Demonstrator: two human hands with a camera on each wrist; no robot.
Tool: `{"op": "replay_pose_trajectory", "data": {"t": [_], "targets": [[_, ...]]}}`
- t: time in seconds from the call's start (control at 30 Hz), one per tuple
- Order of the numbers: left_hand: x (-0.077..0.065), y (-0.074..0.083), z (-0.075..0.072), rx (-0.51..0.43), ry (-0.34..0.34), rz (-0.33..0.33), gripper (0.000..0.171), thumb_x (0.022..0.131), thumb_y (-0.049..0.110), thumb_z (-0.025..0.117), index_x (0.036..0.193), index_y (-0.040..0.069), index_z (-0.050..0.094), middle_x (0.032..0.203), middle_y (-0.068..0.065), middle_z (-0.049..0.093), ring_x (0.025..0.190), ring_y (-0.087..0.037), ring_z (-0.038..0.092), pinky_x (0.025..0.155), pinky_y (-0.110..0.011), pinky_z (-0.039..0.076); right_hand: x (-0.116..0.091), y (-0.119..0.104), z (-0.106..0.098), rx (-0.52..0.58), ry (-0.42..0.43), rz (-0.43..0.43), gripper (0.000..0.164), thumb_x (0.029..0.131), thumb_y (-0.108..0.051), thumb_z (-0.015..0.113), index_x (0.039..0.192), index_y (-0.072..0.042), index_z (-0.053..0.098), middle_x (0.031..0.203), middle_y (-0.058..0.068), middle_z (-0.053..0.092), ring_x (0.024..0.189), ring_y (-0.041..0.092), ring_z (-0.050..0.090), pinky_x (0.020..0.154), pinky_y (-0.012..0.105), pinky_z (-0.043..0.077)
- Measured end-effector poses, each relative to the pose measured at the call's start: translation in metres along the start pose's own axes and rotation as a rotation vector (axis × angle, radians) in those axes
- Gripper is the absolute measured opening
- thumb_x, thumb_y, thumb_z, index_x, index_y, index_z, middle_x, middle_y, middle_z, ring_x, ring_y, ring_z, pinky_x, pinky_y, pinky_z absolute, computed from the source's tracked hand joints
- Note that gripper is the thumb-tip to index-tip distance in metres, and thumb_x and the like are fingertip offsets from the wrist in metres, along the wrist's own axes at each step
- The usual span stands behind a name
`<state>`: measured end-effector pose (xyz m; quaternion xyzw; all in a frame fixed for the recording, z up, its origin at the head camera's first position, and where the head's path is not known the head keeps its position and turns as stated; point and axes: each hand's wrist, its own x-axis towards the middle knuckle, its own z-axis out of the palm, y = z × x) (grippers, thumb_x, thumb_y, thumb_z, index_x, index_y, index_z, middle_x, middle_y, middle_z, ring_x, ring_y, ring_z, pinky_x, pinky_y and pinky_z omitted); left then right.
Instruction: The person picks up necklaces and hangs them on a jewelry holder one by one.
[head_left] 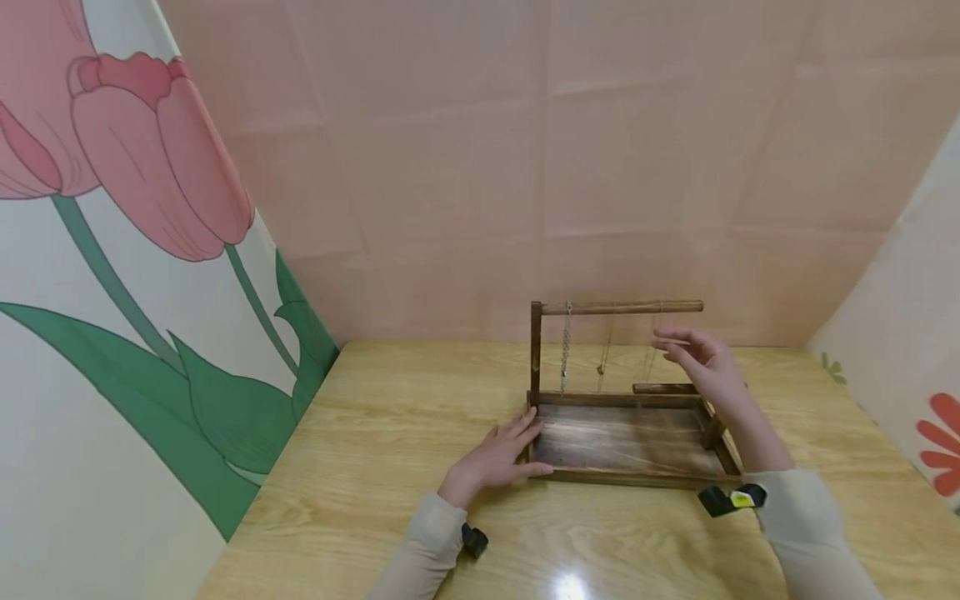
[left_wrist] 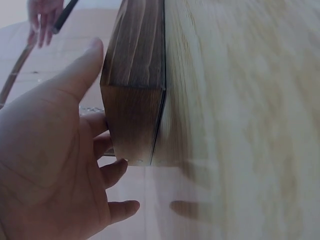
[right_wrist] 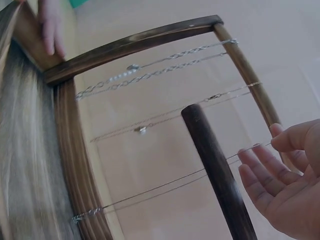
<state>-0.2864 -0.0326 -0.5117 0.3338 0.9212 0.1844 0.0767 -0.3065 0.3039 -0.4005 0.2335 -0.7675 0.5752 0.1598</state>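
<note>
A dark wooden jewelry stand stands on the table, with a shallow tray (head_left: 622, 477) as its base. Its upper bar (head_left: 600, 308) carries a thick silver chain necklace (head_left: 566, 342), a thin necklace with a small pendant (head_left: 601, 369) and another fine necklace (right_wrist: 150, 189). My left hand (head_left: 495, 454) rests at the tray's left end, thumb by the front edge, fingers at the side wall. Near the bar's right end is my right hand (head_left: 708, 367), fingers extended beside the fine necklace. Thumb and fingertips look apart there; whether they touch the chain I cannot tell.
A shorter, lower bar (head_left: 663, 388) on a post at the stand's right lies under my right forearm. The light wooden table (head_left: 390, 417) meets a pink backdrop (head_left: 435, 208) behind, with flower-printed sheets at both sides.
</note>
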Motion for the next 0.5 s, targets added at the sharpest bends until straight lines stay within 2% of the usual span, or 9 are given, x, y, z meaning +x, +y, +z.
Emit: {"op": "replay_pose_trajectory", "data": {"t": [0.1, 0.23, 0.37, 0.43, 0.5], "targets": [[0.001, -0.003, 0.001, 0.006, -0.001, -0.002, 0.079, 0.088, 0.066, 0.037, 0.15, 0.021, 0.018, 0.157, 0.001, 0.001, 0.143, -0.024, 0.007, 0.113, -0.055, 0.012, -0.003, 0.003, 0.001, -0.041, 0.004, -0.01, 0.028, 0.095, -0.001, 0.046, 0.121, 0.009, 0.052, 0.115, -0.011, 0.06, 0.104, 0.001, 0.059, 0.082, 0.01, 0.047], [0.001, -0.007, 0.002, -0.006, -0.009, 0.004, 0.08, 0.087, 0.068, 0.036, 0.15, 0.022, 0.017, 0.157, 0.002, 0.0, 0.144, -0.023, 0.006, 0.113, -0.055, 0.011, -0.005, 0.002, 0.004, -0.115, 0.021, -0.036, 0.025, 0.094, 0.001, 0.049, 0.117, 0.009, 0.054, 0.114, 0.0, 0.061, 0.101, 0.0, 0.059, 0.08, 0.009, 0.047], [0.0, -0.01, -0.003, -0.003, -0.004, 0.017, 0.081, 0.087, 0.067, 0.036, 0.15, 0.02, 0.017, 0.157, -0.001, 0.002, 0.144, -0.022, 0.005, 0.113, -0.055, 0.012, -0.007, 0.0, 0.008, -0.27, 0.026, -0.07, 0.023, 0.093, 0.001, 0.051, 0.114, 0.004, 0.059, 0.112, 0.015, 0.06, 0.098, -0.007, 0.056, 0.077, 0.005, 0.045], [0.0, -0.012, -0.008, 0.005, 0.012, 0.021, 0.081, 0.088, 0.066, 0.037, 0.15, 0.019, 0.017, 0.157, -0.002, 0.003, 0.144, -0.021, 0.004, 0.113, -0.055, 0.012, -0.007, -0.001, 0.01, -0.369, 0.02, -0.088, 0.022, 0.092, -0.001, 0.052, 0.113, 0.0, 0.061, 0.112, 0.017, 0.06, 0.098, -0.009, 0.053, 0.077, 0.004, 0.043], [0.0, -0.014, -0.014, 0.016, 0.033, 0.025, 0.08, 0.088, 0.065, 0.038, 0.15, 0.018, 0.017, 0.157, -0.002, 0.003, 0.144, -0.019, 0.004, 0.113, -0.053, 0.012, -0.008, -0.002, 0.012, -0.457, 0.005, -0.112, 0.022, 0.092, -0.002, 0.054, 0.113, -0.003, 0.062, 0.113, 0.014, 0.061, 0.098, -0.006, 0.053, 0.078, 0.007, 0.044]]}}
